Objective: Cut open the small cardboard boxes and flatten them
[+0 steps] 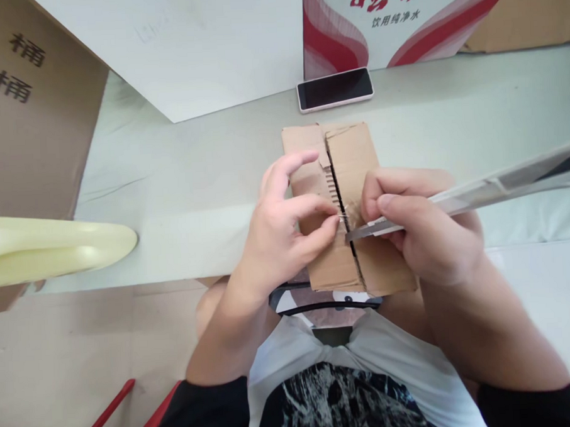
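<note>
Left hand (286, 229) is pinched narrow; by right hand (430, 232) a bladed tool (487, 191) is gripped, pointed left; mid-frame beneath both, the cardboard box (355, 179) is laid lengthwise top-to-bottom.

The bench (185, 205) is covered by a pale green sheet (474, 117). On it a small cardboard box (366, 185) is laid, its near end projecting past the front edge. From that box, a dark-screened phone (335, 90) is placed at 12 o'clock, a white-and-red box (240, 52) at 11, and a large brown carton (40, 130) at about 10.
</note>
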Motion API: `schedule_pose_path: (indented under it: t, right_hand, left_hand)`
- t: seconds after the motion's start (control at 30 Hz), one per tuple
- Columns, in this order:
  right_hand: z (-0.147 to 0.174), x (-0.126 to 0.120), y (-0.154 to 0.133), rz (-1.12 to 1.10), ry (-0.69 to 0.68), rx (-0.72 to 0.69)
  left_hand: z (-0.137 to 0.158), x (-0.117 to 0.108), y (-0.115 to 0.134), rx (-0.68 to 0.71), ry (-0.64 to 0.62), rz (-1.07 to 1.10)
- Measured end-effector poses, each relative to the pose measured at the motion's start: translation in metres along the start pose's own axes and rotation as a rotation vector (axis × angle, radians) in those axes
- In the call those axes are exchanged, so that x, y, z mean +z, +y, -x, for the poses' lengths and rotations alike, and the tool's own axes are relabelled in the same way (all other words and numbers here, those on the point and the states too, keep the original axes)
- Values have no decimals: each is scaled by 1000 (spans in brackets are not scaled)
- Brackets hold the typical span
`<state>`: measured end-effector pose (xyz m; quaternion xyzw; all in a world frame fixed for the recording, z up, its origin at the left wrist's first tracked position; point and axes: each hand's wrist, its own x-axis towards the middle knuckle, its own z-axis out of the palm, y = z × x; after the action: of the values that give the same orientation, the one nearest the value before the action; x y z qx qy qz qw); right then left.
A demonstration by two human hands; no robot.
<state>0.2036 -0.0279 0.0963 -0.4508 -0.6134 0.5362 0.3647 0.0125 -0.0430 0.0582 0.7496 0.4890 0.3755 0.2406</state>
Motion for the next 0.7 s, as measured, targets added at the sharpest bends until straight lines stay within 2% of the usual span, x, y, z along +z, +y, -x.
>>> schedule_pose_path:
  t: [0.17, 0.33, 0.7]
  right_hand:
    - [0, 1, -1, -3, 5, -16]
    - [1, 0, 0, 20, 9, 3]
    - [0, 0, -2, 14, -1, -4]
  left_hand:
    - [-3, 0, 5, -55, -19, -5]
    - [-6, 5, 5, -107, 22, 42]
    - [-6, 14, 5, -121, 103, 26]
